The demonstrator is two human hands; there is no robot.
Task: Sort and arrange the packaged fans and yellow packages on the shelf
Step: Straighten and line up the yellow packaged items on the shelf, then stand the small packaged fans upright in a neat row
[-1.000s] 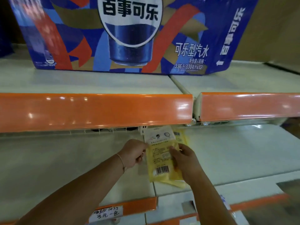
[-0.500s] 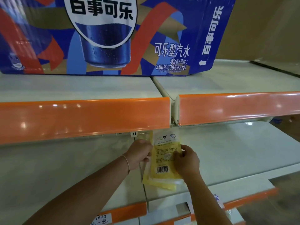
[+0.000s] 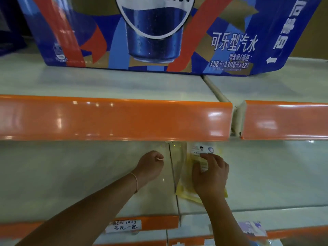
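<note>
Pale lower shelf, orange front strip, handwritten price tag at near edge; stack of yellow packages lies flat on it just right of the panel seam, far end tucked under the shelf above. Upper shelf, same orange strip, carries a large blue cola carton set far back.

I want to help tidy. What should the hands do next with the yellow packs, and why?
Probably lift the right hand away. The yellow packs already lie flat on the shelf under its fingers, and the left hand is apart from them.
</note>
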